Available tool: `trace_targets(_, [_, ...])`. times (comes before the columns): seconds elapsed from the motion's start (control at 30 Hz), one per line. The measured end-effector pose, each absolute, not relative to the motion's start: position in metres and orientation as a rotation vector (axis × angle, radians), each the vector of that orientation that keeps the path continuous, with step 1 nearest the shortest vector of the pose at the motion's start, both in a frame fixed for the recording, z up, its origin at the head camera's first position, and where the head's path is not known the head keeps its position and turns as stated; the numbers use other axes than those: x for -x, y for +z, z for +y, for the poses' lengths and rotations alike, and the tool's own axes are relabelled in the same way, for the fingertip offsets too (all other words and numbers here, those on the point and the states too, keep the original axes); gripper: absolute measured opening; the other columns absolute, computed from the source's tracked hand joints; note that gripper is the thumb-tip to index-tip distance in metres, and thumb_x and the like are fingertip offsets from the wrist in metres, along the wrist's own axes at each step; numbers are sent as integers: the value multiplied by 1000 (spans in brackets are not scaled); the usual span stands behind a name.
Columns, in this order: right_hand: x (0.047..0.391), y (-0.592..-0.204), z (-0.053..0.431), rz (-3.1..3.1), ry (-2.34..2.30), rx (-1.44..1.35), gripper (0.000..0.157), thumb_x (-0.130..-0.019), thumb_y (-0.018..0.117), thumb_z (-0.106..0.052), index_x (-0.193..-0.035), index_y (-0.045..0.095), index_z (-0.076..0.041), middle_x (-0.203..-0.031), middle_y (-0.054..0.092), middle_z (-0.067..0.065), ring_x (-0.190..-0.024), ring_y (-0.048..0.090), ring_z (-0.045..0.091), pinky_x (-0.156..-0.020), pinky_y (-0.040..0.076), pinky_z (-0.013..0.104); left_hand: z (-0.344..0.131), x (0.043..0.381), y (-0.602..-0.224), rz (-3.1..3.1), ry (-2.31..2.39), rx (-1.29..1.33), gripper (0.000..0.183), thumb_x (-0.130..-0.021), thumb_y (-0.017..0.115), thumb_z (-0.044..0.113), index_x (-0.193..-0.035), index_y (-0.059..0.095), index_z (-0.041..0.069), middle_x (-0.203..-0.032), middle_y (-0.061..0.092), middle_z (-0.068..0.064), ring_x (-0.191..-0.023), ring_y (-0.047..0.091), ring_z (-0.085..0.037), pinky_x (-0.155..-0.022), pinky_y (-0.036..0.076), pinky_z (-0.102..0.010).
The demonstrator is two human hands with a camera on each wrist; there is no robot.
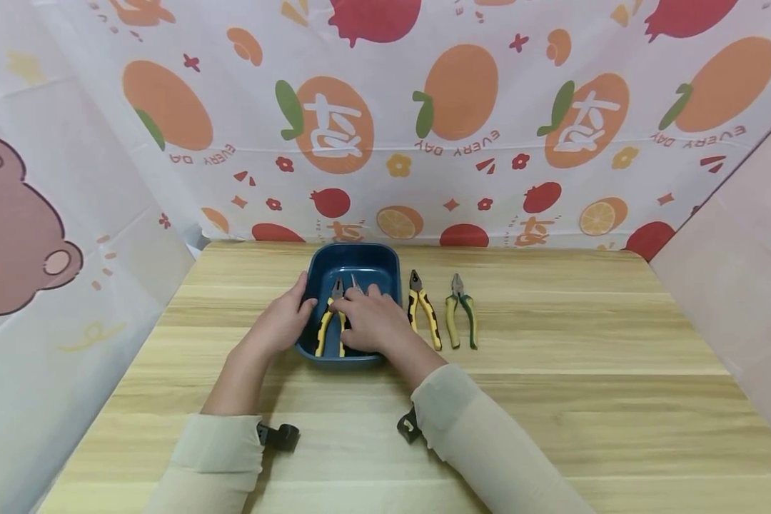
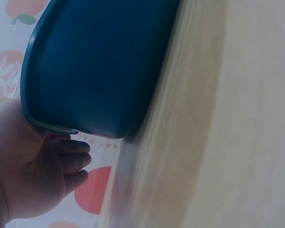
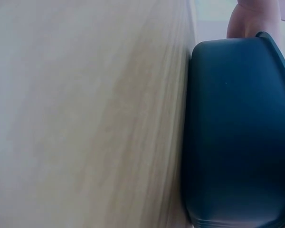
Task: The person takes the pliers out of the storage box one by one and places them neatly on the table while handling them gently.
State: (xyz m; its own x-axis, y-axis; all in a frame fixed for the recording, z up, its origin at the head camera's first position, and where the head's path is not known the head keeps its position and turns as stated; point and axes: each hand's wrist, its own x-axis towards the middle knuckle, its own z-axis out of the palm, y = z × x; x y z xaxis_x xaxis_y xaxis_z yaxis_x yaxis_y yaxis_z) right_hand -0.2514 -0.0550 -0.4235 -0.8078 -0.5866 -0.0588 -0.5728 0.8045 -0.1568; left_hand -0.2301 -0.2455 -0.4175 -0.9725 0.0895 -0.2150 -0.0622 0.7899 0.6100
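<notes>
While in the tray [image 1: 378, 258], pliers [image 1: 357, 285] under right fingers [image 1: 355, 305].

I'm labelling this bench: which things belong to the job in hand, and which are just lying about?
Likely the job:
Blue tray, gripped by the left hand
Pliers inside, right hand at them
Yellow-black pliers and green-yellow pliers alongside, untouched

Just about:
Fruit-print cloth, backdrop only
No loose extras seen

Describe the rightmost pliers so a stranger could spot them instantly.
On the wooden table, find the blue box. To its right, past the yellow-and-black pliers, lie the rightmost pliers. Unlike that neighbour, they have one clearly green handle.
</notes>
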Motion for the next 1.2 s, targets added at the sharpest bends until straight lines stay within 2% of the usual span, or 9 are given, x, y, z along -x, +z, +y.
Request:
trace_targets(0.23, [251, -424, -53, 2877, -195, 985, 29, -91, 64, -40, -119, 69, -37, -128, 59, -5, -102, 44, 24, -93, 51, 43, -245, 230, -417, 2728, 956, -2, 67, -108, 34, 34, -159, -5, 15, -164, 12, -15, -149, 20, -38, -116, 27, -59])
trace_targets(0.43, [251, -423, -52, 2855, -175, 988, 32, -90, 66, -41, -121, 68, -36, -124, 62, -5, -101, 50, 25, -83, 55, 42, -245, 230, -417, 2725, 949, 7, 67, -108, 33, 36, -159, -5, 15, -164, 12, -16, -149, 21, -38, -116, 26, -59])
trace_targets(0.63, [251, -421, -52, 2832, -177, 963, 34, -90, 65, -36, -125, 66, -36, -128, 61, -5, -106, 58, 26, -92, 54, 45, -244, 231, -415, 2726, 949, 1, 67, -108, 33, 37, -159, -5, 15, -164, 13, -16, -149, 21, -37, -116, 27, -59])
trace_targets(0.77, [251, -420, -52, 2810, -170, 936, 42, -91, 64, -37, -133, 60, -38, -136, 57, -4, -112, 58, 25, -95, 53, 47, -244, 231, -414, 2727, 944, -1, 67, -108, 33, 36, -159, -5, 14, -164, 12, -16, -149, 21, -38, -116, 26, -59])
trace_targets(0.97, [252, -420, -53, 2795, -202, 886, 58, -90, 65, -44, -145, 46, -41, -151, 43, -2, -123, 54, 28, -97, 52, 52, -244, 231, -415, 2747, 948, -23, 66, -108, 32, 35, -159, -4, 14, -164, 14, -17, -148, 22, -38, -116, 26, -58])
trace_targets(1.1, [252, -421, -52, 2805, -299, 870, 74, -87, 69, -41, -151, 31, -46, -159, 27, 0, -126, 53, 31, -91, 55, 53, -245, 230, -415, 2749, 951, -35, 66, -108, 32, 36, -158, -5, 13, -164, 13, -17, -148, 22, -38, -116, 26, -59])
trace_targets(1.2, [251, -421, -52, 2818, -376, 861, 87, -84, 74, -39, -153, 21, -49, -165, 12, 2, -124, 55, 31, -81, 59, 46, -246, 229, -415, 2748, 953, -39, 67, -108, 32, 36, -158, -5, 13, -164, 13, -17, -148, 22, -38, -116, 26, -59])
